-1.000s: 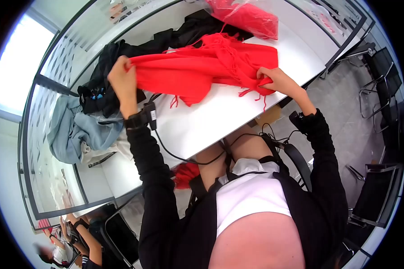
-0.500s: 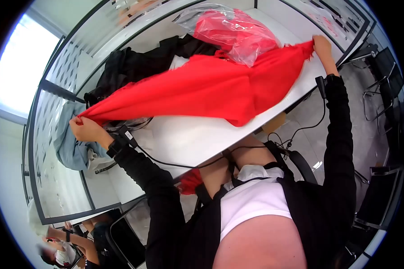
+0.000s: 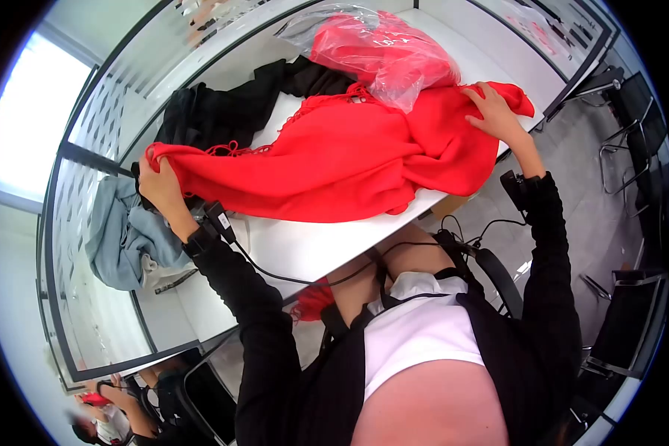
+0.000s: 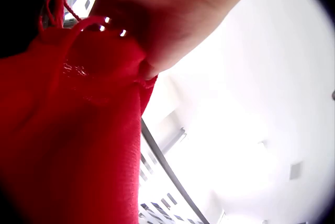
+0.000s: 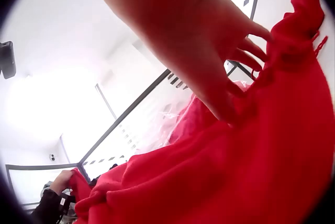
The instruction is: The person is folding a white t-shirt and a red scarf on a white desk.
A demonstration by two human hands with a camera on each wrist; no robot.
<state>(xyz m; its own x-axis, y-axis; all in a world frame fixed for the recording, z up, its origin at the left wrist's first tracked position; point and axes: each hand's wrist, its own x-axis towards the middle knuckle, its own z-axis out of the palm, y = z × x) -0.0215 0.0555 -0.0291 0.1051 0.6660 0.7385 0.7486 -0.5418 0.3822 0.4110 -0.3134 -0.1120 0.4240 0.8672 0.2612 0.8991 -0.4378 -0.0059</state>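
Note:
A red fringed scarf [image 3: 320,163] stretches across the white table [image 3: 290,249] in loose folds, fringe along its far edge. At its left end my left hand [image 3: 162,189] grips the fringed corner; the left wrist view shows the fingers and thumb bent over the red cloth [image 4: 78,130]. Toward the right end, my right hand [image 3: 496,115] rests on the bunched scarf, its fingers spread. From the right wrist, the fingertips of that hand [image 5: 204,46] touch the fabric without closing round it.
Behind the scarf lies a clear plastic bag [image 3: 394,52] with red cloth inside. Black clothing [image 3: 223,108] is heaped at the back left, light blue cloth [image 3: 123,238] at the left end. A black cable [image 3: 275,276] runs from my left wrist across the table's front edge.
The scarf was bunched, then pulled taut between both hands, and now sags onto the table. My right hand moved out right, let go of the corner and came back inward; my left hand went outward.

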